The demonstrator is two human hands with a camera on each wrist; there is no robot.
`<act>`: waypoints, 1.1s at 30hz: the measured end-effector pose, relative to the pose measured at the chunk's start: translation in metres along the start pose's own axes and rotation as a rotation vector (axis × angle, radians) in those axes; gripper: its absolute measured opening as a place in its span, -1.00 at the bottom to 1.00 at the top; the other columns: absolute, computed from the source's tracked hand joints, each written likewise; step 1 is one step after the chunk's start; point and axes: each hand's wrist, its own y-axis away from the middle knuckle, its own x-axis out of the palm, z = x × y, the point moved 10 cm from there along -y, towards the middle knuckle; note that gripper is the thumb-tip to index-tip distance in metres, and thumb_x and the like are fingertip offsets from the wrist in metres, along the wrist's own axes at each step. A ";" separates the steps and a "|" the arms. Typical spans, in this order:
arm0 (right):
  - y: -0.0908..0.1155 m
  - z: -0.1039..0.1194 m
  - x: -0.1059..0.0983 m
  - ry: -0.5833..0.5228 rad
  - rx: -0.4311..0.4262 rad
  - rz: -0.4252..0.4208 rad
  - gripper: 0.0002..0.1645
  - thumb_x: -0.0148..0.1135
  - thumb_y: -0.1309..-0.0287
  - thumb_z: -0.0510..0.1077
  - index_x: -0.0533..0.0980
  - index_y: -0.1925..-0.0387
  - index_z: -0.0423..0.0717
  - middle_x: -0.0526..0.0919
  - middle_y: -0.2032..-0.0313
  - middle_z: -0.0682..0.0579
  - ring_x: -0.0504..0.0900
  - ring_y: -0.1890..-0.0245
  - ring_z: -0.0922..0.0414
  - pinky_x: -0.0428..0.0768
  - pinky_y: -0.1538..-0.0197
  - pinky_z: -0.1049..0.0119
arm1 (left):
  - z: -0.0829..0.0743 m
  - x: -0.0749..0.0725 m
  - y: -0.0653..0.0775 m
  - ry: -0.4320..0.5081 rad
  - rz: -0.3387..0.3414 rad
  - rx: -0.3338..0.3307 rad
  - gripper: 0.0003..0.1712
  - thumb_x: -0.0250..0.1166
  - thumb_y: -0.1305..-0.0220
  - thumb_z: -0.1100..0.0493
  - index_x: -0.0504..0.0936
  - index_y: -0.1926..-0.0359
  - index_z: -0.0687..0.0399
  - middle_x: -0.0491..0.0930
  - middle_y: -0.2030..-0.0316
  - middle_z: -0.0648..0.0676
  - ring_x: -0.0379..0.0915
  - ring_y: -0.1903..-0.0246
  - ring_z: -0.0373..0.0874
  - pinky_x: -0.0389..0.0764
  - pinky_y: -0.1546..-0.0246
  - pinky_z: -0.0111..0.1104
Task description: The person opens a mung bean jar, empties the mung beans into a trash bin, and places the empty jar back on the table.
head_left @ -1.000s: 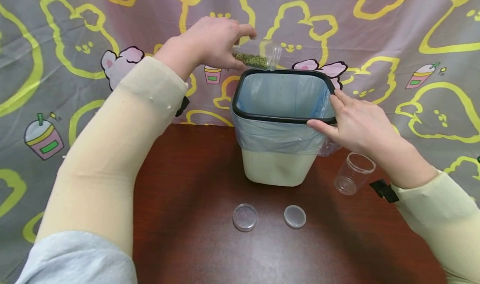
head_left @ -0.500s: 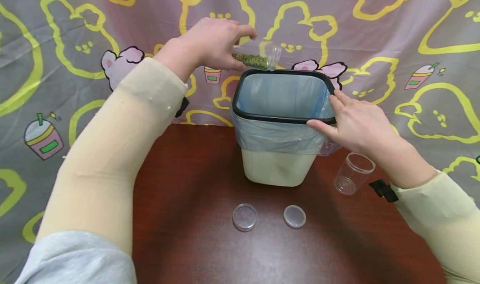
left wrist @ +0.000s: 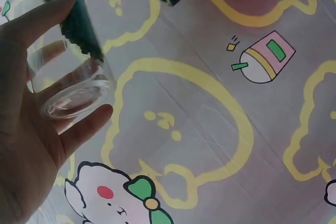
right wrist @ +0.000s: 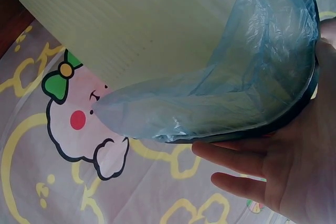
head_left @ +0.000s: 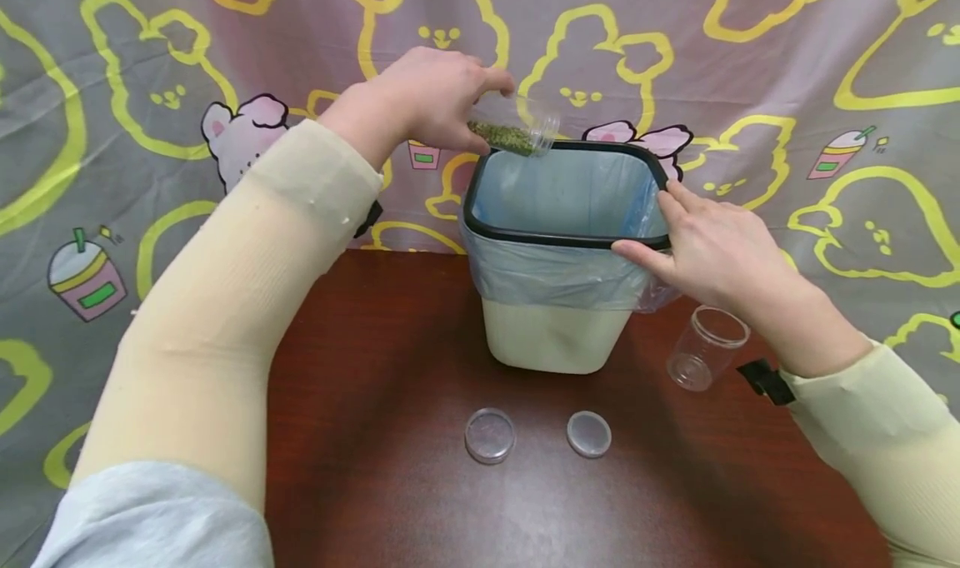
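Observation:
My left hand point(head_left: 431, 93) grips a clear plastic jar point(head_left: 536, 114), lying nearly on its side with its open mouth to the right, dipping slightly. Dried green flakes point(head_left: 504, 137) lie along its lower wall. The mouth is over the back left corner of a trash bin point(head_left: 558, 339), whose black rim holds a blue bag liner point(head_left: 555, 272). In the left wrist view, fingers and thumb wrap the jar point(left wrist: 73, 87) near its base. My right hand point(head_left: 720, 243) rests on the bin's right front corner, fingers fairly straight; the right wrist view shows them beside the liner point(right wrist: 210, 103).
An uncapped clear jar point(head_left: 705, 351) stands on the brown table point(head_left: 360, 418) right of the bin, below my right forearm. Two round lids, a clear one point(head_left: 490, 436) and a cloudier one point(head_left: 588, 434), lie in front of the bin. A cartoon-print curtain point(head_left: 750, 68) hangs close behind.
My left hand has lowered slightly and the jar's mouth has tipped further down toward the bin. The flakes now slope toward the mouth. My right hand stays at the rim.

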 end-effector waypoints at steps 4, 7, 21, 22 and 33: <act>-0.001 0.001 0.000 0.002 -0.002 -0.006 0.05 -0.08 -0.24 0.48 0.29 -0.19 -0.45 0.23 -0.31 -0.39 0.34 -0.19 -0.33 0.41 0.09 -0.29 | 0.001 0.002 0.001 0.000 0.004 0.001 -0.13 0.29 -0.23 -0.15 0.15 -0.47 -0.09 0.44 -0.13 0.16 0.44 -0.01 0.07 0.42 -0.01 0.04; -0.001 0.002 -0.001 0.001 -0.004 -0.009 0.04 -0.07 -0.24 0.48 0.29 -0.19 -0.45 0.24 -0.30 -0.38 0.36 -0.17 -0.34 0.42 0.11 -0.29 | 0.002 -0.002 0.002 0.011 -0.010 -0.002 -0.14 0.29 -0.23 -0.13 0.17 -0.46 -0.08 0.46 -0.11 0.17 0.43 -0.02 0.08 0.41 -0.02 0.05; 0.000 0.003 -0.002 0.006 -0.016 -0.024 0.02 -0.05 -0.25 0.46 0.30 -0.18 -0.46 0.25 -0.30 -0.38 0.38 -0.16 -0.34 0.42 0.11 -0.28 | 0.002 0.001 0.003 0.007 0.005 -0.004 -0.14 0.29 -0.23 -0.15 0.16 -0.47 -0.10 0.47 -0.10 0.16 0.43 -0.04 0.07 0.41 -0.02 0.05; 0.000 0.003 -0.001 0.009 -0.017 -0.023 0.03 -0.05 -0.25 0.45 0.30 -0.19 -0.46 0.25 -0.30 -0.38 0.37 -0.17 -0.33 0.42 0.10 -0.28 | 0.003 0.001 0.003 0.006 0.005 -0.004 -0.14 0.29 -0.23 -0.15 0.16 -0.47 -0.10 0.48 -0.09 0.15 0.43 -0.03 0.07 0.41 -0.02 0.05; 0.000 0.001 0.000 0.015 -0.009 -0.007 0.05 -0.08 -0.25 0.47 0.28 -0.22 -0.46 0.22 -0.32 -0.40 0.32 -0.23 -0.33 0.40 0.06 -0.29 | 0.003 0.001 0.002 0.006 -0.016 -0.001 -0.15 0.29 -0.23 -0.13 0.17 -0.46 -0.08 0.47 -0.11 0.17 0.43 -0.03 0.09 0.43 -0.02 0.04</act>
